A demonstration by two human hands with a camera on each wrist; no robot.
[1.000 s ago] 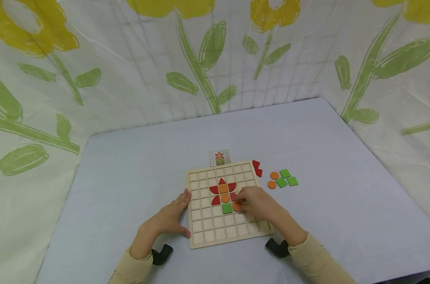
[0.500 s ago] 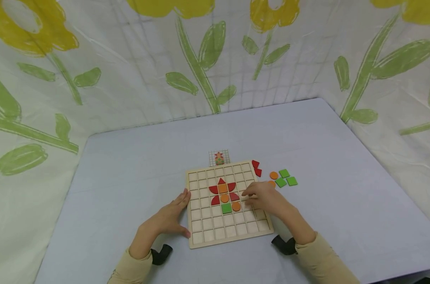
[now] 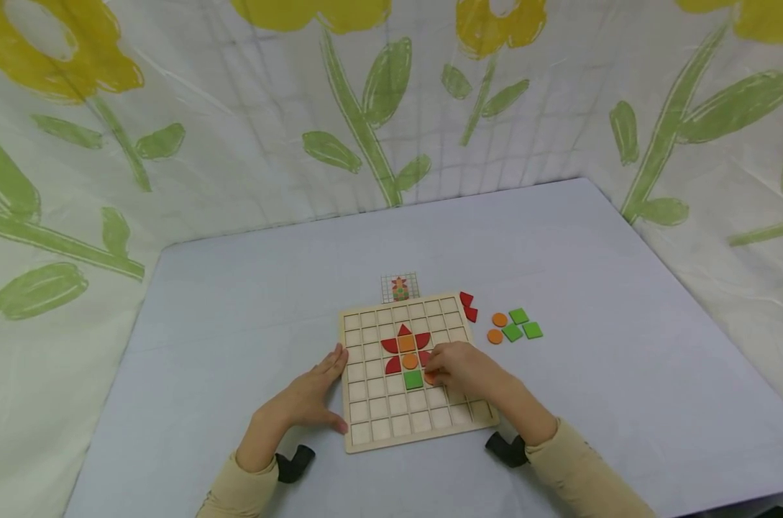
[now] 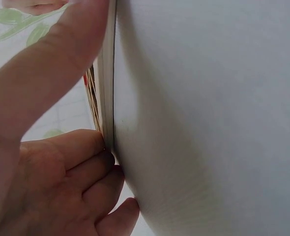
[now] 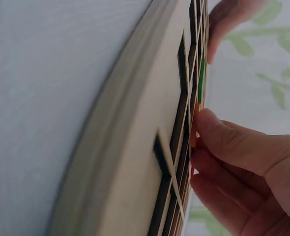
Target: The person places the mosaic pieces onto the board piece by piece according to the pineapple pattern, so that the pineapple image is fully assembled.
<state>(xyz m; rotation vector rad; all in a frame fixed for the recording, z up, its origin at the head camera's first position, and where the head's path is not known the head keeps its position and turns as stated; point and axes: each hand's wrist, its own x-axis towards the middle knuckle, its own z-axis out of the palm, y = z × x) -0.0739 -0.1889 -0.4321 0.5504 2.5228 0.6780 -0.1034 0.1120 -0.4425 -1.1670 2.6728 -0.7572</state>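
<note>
"What changed?"
"The right hand (image 3: 465, 367), clear of the orange disc (image 3: 429, 379) half a second ago, now pinches it near the wooden grid board's (image 3: 381, 430) centre."
"And the left hand (image 3: 309, 394)?"
"Unmoved: unclenched, digits spread against the board's left edge."

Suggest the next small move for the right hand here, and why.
Probably settle the orange disc flat into the board before letting go: the right hand pinches it beside the green square, and the left hand rests against the board's edge, which should help steady it. Whether the disc is fully seated is hidden.
</note>
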